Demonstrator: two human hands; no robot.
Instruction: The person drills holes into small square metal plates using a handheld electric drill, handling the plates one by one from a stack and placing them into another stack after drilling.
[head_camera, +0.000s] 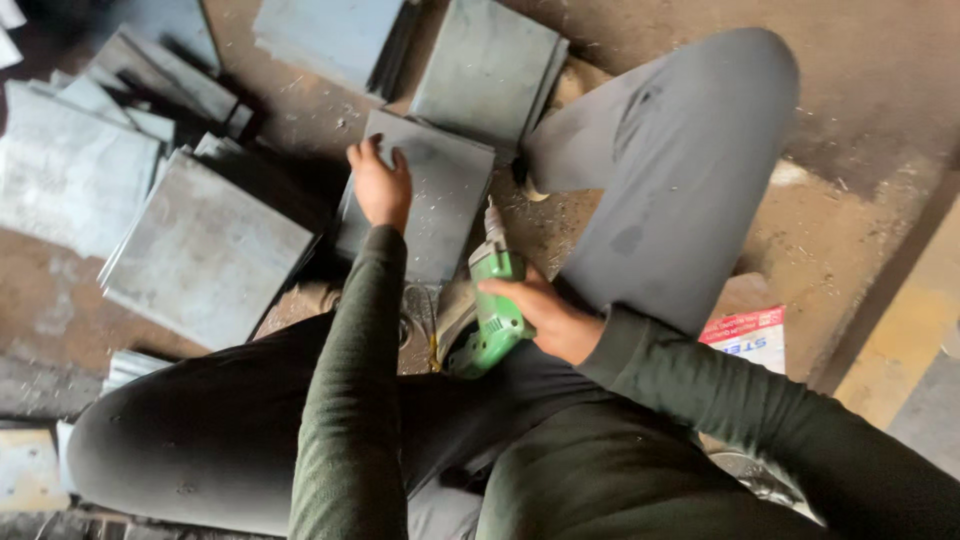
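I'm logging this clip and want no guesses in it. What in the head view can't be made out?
- Green power tool: its lower end is hidden by the right hand and legs; tip small and blurred.
- Plate under the left hand: near edge hidden by the sleeve.
- Printed packet: covered by the right arm.
- Metal sheets: cut off at left edge.

Left arm extends far, left hand palm down, fingers spread flat. Right arm bends in from the right; right hand sits near, fingers curled in a closed grip.
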